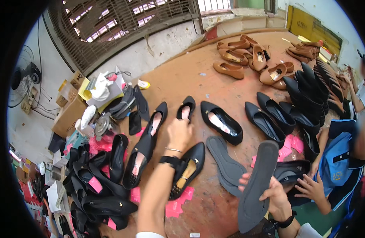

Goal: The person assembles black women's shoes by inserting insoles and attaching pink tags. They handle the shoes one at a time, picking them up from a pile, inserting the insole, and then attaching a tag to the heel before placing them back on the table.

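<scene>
My left hand (180, 134) is closed at the heel end of a black pointed flat shoe (186, 107); its fingertips are partly hidden. In my right hand (275, 198) is a dark grey insole (258, 184), tilted upright with its broad end down. More grey insoles (225, 164) lie on the table left of that hand. Under my left wrist sits another black shoe (189, 172) with a tan inside. To the right of my left hand, a black shoe (226, 125) shows a pale lining. Black shoes (145, 144) stand end to end on its left.
Black shoes (99, 178) are heaped at the left, among pink slips (178, 203). Brown shoes (234, 55) stand at the back of the table (170, 75). Stacked black shoes (305, 89) line the right. A co-worker's hands (312, 190) are close to my right hand.
</scene>
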The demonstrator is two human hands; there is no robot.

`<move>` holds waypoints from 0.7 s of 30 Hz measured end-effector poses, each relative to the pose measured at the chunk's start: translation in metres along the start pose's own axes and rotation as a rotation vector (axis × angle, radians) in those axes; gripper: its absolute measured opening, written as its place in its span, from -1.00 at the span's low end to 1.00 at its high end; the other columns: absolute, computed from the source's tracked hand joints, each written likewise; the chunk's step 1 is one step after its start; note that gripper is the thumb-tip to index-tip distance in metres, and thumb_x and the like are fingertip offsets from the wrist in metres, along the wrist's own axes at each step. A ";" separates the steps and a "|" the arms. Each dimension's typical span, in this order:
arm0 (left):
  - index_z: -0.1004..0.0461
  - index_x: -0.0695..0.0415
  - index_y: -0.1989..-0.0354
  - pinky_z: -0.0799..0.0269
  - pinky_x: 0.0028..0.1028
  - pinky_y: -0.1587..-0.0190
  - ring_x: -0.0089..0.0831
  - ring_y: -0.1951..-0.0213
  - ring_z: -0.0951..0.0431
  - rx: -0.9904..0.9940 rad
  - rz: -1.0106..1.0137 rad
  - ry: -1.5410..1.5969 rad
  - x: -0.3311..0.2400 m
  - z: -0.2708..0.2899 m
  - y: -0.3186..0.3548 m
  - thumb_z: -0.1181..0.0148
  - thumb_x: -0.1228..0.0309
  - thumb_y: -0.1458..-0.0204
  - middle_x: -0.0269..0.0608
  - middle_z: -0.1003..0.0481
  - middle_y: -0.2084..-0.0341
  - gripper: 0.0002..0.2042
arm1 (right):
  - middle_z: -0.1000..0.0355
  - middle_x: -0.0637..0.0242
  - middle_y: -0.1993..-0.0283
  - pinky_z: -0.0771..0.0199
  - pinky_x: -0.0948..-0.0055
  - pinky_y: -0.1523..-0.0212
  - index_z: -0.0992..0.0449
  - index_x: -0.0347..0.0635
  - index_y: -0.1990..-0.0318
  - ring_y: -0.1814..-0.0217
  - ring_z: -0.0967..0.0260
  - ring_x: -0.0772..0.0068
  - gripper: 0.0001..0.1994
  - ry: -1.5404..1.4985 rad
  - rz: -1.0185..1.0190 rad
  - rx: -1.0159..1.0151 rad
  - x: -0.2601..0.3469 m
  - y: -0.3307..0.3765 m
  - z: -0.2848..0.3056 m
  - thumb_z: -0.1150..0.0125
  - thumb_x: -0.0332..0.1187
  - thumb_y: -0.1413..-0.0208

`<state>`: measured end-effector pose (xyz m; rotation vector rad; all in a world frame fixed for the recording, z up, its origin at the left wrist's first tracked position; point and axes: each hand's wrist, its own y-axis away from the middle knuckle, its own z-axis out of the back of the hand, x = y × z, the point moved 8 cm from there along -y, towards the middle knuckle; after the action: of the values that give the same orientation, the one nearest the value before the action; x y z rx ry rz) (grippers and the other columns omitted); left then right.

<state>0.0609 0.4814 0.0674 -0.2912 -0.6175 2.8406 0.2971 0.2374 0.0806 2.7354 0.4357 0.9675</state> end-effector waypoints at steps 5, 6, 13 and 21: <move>-0.53 0.27 0.46 -0.39 -0.27 0.38 -0.03 0.46 -0.52 -0.074 -0.049 0.265 -0.024 0.154 0.072 -0.39 0.32 0.08 0.03 -0.48 0.56 -0.76 | -0.41 0.03 -0.02 -0.56 0.28 0.06 -0.26 -0.42 -0.19 0.07 -0.49 0.27 -0.39 0.107 0.089 0.082 0.025 0.014 0.028 0.19 0.04 -0.33; -0.48 0.21 0.50 -0.30 -0.21 0.45 -0.05 0.52 -0.43 -0.151 -0.139 0.314 -0.034 0.187 0.104 -0.44 0.38 0.14 -0.06 -0.38 0.64 -0.77 | -0.42 0.05 -0.02 -0.55 0.36 0.08 -0.27 -0.40 -0.20 0.07 -0.48 0.33 -0.30 0.135 0.140 0.149 0.029 0.017 0.029 0.29 0.17 -0.34; -0.57 0.10 0.54 -0.51 -0.26 0.14 -0.17 0.24 -0.55 0.181 -0.054 0.399 -0.061 0.224 0.352 -0.44 0.53 0.44 -0.28 -0.47 0.52 -0.80 | -0.40 0.08 -0.18 -0.22 0.23 -0.19 -0.49 -0.31 -0.13 -0.05 -0.30 0.15 -0.47 1.348 0.561 0.485 0.024 0.048 -0.066 -0.28 -0.22 0.01; -0.22 0.09 -0.14 -0.18 -0.04 -0.30 0.17 -0.27 -0.24 -0.006 0.328 0.518 -0.049 0.146 0.465 -0.50 0.41 0.22 0.27 -0.15 -0.29 -0.29 | -0.45 0.24 0.01 -0.21 0.16 -0.24 -0.64 -0.17 0.25 -0.11 -0.34 0.24 -0.72 1.633 0.586 1.016 -0.164 0.077 -0.062 -0.31 -0.40 0.22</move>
<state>-0.0068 -0.0001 0.0057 -1.1771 -0.4998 2.8650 0.1521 0.1152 0.0553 1.7531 0.3077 3.8486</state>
